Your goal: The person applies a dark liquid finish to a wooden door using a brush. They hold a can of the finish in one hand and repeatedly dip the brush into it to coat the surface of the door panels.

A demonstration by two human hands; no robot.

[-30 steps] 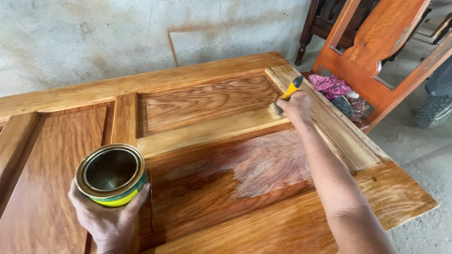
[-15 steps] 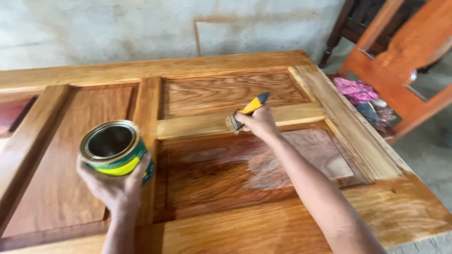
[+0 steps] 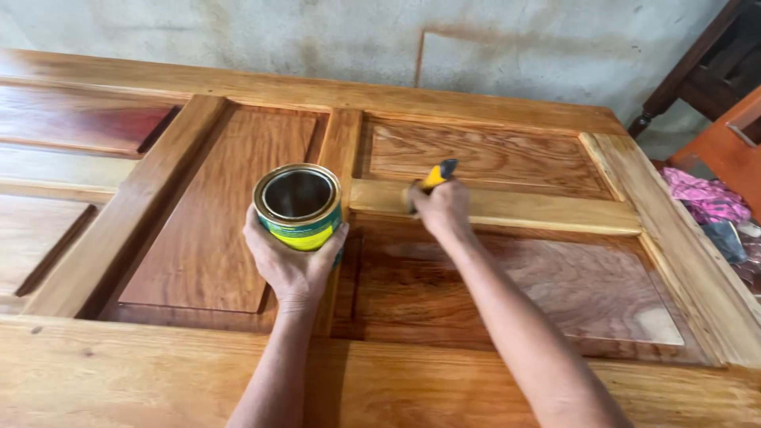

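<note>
My left hand (image 3: 290, 265) holds an open round tin (image 3: 299, 204) with a green and yellow label, above the wooden panelled door (image 3: 198, 238) that lies flat. My right hand (image 3: 441, 209) grips a brush with a yellow and black handle (image 3: 438, 174). The brush head is hidden behind my fingers, against the pale horizontal rail (image 3: 539, 210) between two right-hand panels. The lower right panel (image 3: 555, 285) looks wet and glossy with a dull patch near its right end.
A grey concrete wall (image 3: 317, 40) runs behind the door. At the right stand reddish wooden furniture frames (image 3: 725, 143), with a pink cloth (image 3: 705, 198) lying beside them. The door's far left panels (image 3: 87, 127) are darker red.
My right hand has drawn the brush leftward along the rail from the door's right stile to near the centre. The view has shifted left, and the tin sits closer to the brush.
</note>
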